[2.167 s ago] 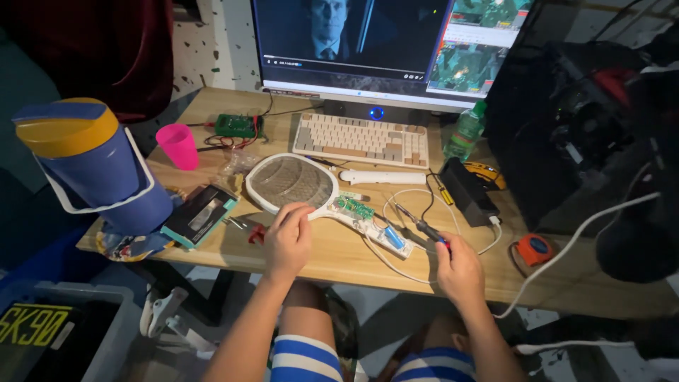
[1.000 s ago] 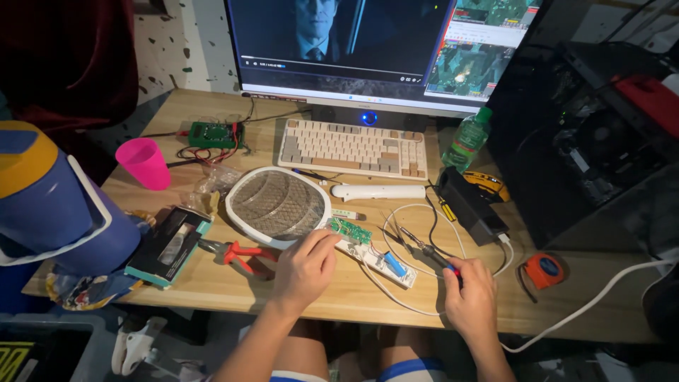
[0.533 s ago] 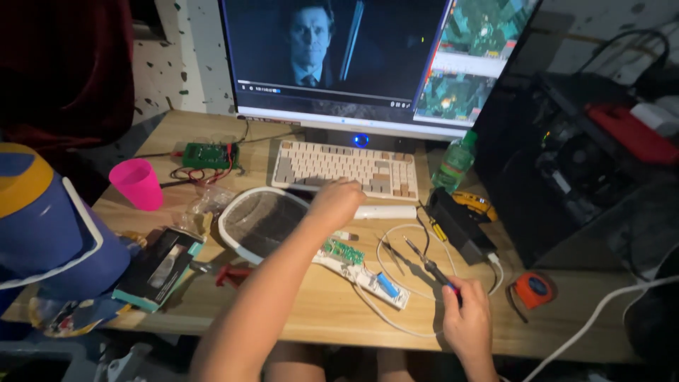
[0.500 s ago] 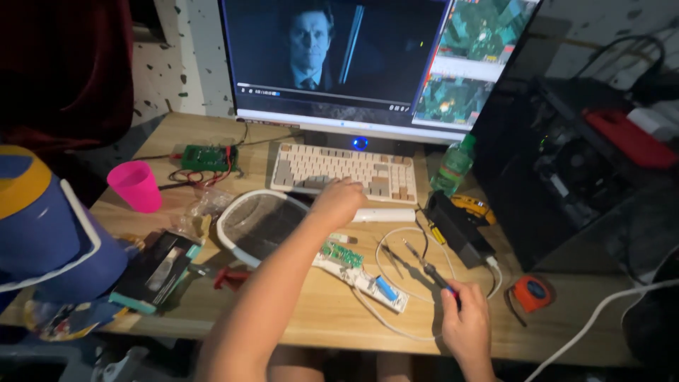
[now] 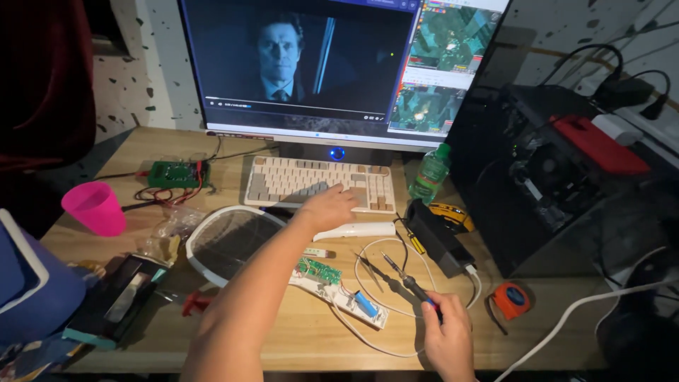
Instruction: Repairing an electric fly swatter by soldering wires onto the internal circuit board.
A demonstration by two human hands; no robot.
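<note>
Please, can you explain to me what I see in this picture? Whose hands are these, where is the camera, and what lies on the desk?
A camera worn on the person's head looks down at a wooden desk. Both bare hands are that person's own. The left hand rests on the beige keyboard; the right hand holds a dark soldering iron. Between them lies an opened white racket-shaped swatter with its green circuit board bare. A pink plastic cup stands at the left.

The left hand [image 5: 331, 206], which seconds earlier rested on the opened electric fly swatter [image 5: 237, 242] at the desk's front, now reaches across it, fingers on the keyboard [image 5: 283, 182] below the monitor.
</note>
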